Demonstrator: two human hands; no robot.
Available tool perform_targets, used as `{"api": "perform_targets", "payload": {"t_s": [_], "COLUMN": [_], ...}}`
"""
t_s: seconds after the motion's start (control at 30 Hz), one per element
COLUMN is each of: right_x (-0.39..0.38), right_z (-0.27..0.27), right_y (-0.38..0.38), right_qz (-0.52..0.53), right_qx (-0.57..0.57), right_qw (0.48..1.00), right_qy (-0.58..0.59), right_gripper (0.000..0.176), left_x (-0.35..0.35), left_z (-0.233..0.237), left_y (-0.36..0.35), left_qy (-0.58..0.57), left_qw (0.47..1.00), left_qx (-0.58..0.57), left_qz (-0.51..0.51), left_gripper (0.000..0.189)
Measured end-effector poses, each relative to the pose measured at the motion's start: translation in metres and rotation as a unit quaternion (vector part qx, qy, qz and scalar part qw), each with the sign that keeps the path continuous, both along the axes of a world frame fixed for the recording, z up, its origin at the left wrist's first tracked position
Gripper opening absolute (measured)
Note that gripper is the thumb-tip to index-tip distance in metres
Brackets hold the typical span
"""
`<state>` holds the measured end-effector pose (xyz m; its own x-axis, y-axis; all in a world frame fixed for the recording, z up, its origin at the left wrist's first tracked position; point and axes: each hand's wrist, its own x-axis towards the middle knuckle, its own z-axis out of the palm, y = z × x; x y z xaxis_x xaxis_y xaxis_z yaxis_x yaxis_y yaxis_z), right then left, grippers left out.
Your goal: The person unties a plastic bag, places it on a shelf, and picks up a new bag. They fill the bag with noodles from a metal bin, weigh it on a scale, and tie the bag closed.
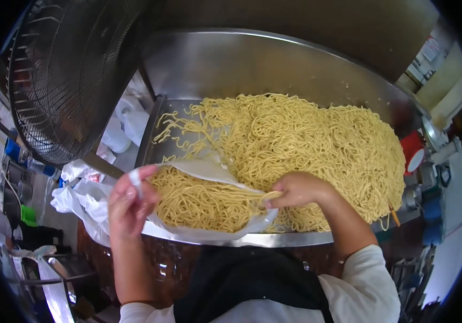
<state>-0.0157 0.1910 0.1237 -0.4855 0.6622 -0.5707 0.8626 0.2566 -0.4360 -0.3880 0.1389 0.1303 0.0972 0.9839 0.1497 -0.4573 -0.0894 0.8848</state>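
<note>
Marks on the wall paper (431,49) were unreadable. Noodles (204,202) filled the bag (201,170) — the right hand (301,189) pinched some at its right edge, the left hand (127,202) curled half-open at its left rim; whether it gripped, I couldn't tell.

No lettering, number or brand I can read from where I stand. Pale paper (431,49) up on the far right: faint marks, too small for me to make out. White plastic with a reddish patch (94,177), to the left: blurred, I can't tell whether it is print. Nothing legible to copy down.
</note>
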Motion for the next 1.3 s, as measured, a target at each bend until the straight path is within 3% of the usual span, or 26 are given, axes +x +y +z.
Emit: {"api": "perform_targets", "payload": {"t_s": [0.03,0.1,0.13,0.2,0.27,0.33,0.37,0.4,0.43,0.47,0.5,0.53,0.57,0.6,0.63,0.7,0.77,0.8,0.87,0.93,1.0,1.13,1.23,1.3], "right_x": [-0.001,-0.011,-0.022,-0.051,-0.075,-0.103,-0.12,-0.132,-0.139,-0.145,-0.148,-0.149,-0.148,-0.146,-0.137,-0.111,-0.108,-0.108,-0.11,-0.114,-0.121,-0.133,-0.13,-0.116], "right_z": [0.015,0.038,0.049,0.066,0.061,0.051,0.045,0.04,0.038,0.036,0.034,0.024,0.006,-0.008,-0.017,-0.034,-0.038,-0.047,-0.07,-0.076,-0.079,-0.087,-0.103,-0.107], "right_y": [0.003,0.006,0.007,0.012,0.02,0.025,0.026,0.027,0.027,0.029,0.029,0.031,0.034,0.036,0.03,0.004,-0.02,-0.024,-0.025,-0.027,-0.03,-0.041,-0.043,-0.044], "right_qz": [-0.003,0.024,0.024,0.044,0.052,0.061,0.034,0.006,0.008,-0.069,-0.145,-0.145,-0.174,-0.194,-0.191,-0.166,-0.006,-0.007,0.044,0.052,-0.044,-0.083,-0.095,-0.124], "right_qx": [0.005,0.045,0.044,0.177,0.2,0.214,0.132,0.048,0.043,-0.015,-0.073,-0.078,0.146,0.362,0.359,0.094,0.105,0.104,0.215,0.211,0.156,0.172,0.194,0.132], "right_qw": [1.0,0.992,0.993,0.975,0.962,0.948,0.937,0.91,0.91,0.895,0.871,0.871,0.834,0.751,0.752,0.921,0.959,0.959,0.963,0.971,0.983,0.978,0.97,0.958], "right_qy": [-0.001,0.113,0.111,0.128,0.177,0.227,0.322,0.412,0.412,0.441,0.464,0.463,0.503,0.517,0.518,0.341,0.262,0.263,0.156,0.103,0.092,0.086,0.111,0.223], "right_gripper": [0.041,0.042,0.042,0.04,0.04,0.039,0.031,0.024,0.024,0.023,0.022,0.022,0.023,0.024,0.024,0.02,0.017,0.017,0.018,0.024,0.028,0.028,0.028,0.027], "left_x": [0.005,0.027,0.039,0.053,0.054,0.059,0.06,0.063,0.067,0.068,0.066,0.062,0.057,0.051,0.043,0.035,0.033,0.031,0.029,0.032,0.028,0.02,0.006,-0.004], "left_z": [-0.006,-0.021,-0.025,-0.026,-0.023,-0.035,-0.042,-0.054,-0.065,-0.073,-0.044,-0.036,-0.031,-0.027,-0.023,-0.026,-0.027,-0.026,-0.021,-0.015,-0.014,-0.011,-0.013,-0.017], "left_y": [0.007,0.013,0.016,0.026,0.029,0.029,0.031,0.034,0.037,0.041,0.037,0.036,0.035,0.035,0.037,0.039,0.042,0.043,0.045,0.041,0.038,0.021,0.013,0.006], "left_qy": [0.042,0.029,0.026,0.062,0.04,0.056,0.113,0.112,0.123,0.134,0.111,0.109,0.134,0.158,0.168,0.182,0.173,0.173,0.156,0.163,0.208,0.197,0.183,0.168], "left_qw": [0.998,0.986,0.987,0.978,0.977,0.982,0.978,0.978,0.981,0.983,0.983,0.983,0.983,0.977,0.975,0.974,0.977,0.977,0.98,0.98,0.97,0.972,0.974,0.977], "left_qx": [-0.014,-0.015,-0.016,-0.005,-0.031,0.011,0.005,-0.001,0.012,0.025,0.002,-0.003,-0.065,-0.126,-0.12,-0.117,-0.117,-0.118,-0.107,-0.112,-0.108,-0.112,-0.117,-0.125], "left_qz": [-0.054,-0.161,-0.161,-0.197,-0.206,-0.181,-0.177,-0.175,-0.151,-0.127,-0.149,-0.147,-0.111,-0.075,-0.083,-0.064,-0.047,-0.048,-0.054,-0.034,-0.057,-0.063,-0.059,-0.045], "left_gripper": [0.072,0.085,0.085,0.089,0.089,0.071,0.053,0.053,0.043,0.035,0.027,0.027,0.024,0.021,0.02,0.02,0.021,0.021,0.02,0.021,0.021,0.022,0.012,0.012]}}
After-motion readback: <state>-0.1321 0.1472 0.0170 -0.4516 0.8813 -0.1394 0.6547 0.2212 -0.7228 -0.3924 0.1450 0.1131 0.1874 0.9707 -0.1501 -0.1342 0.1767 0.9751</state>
